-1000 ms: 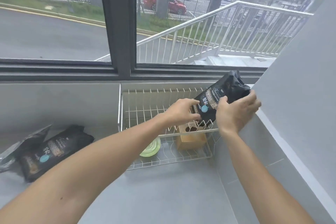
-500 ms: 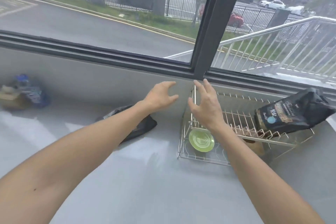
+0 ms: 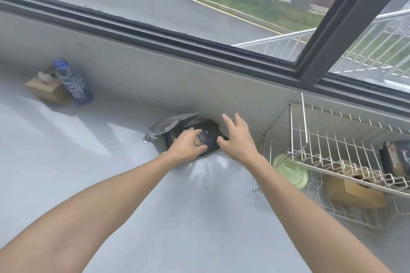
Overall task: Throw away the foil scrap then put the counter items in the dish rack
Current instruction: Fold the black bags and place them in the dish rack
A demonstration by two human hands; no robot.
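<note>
A black snack bag [image 3: 208,134] lies on the grey counter against the back wall. My left hand [image 3: 188,144] rests flat on top of it, fingers spread over its label. My right hand [image 3: 237,137] hovers at the bag's right edge with fingers apart, thumb touching the bag. A silver foil bag [image 3: 168,126] lies half under the black bag to its left. The wire dish rack [image 3: 346,153] stands at the right; it holds another black bag [image 3: 397,159] on the upper tier, and a green plate [image 3: 290,170] and a brown box [image 3: 355,190] below.
A brown tissue box [image 3: 47,88] and a blue-labelled bottle [image 3: 73,84] stand at the far left by the wall. The window frame runs above the counter's back wall. Bare grey counter [image 3: 111,184] lies between me and the bags.
Both hands left the black bag on the rack's upper tier, swung left, and came down on the second black bag on the counter. The view has turned left.
</note>
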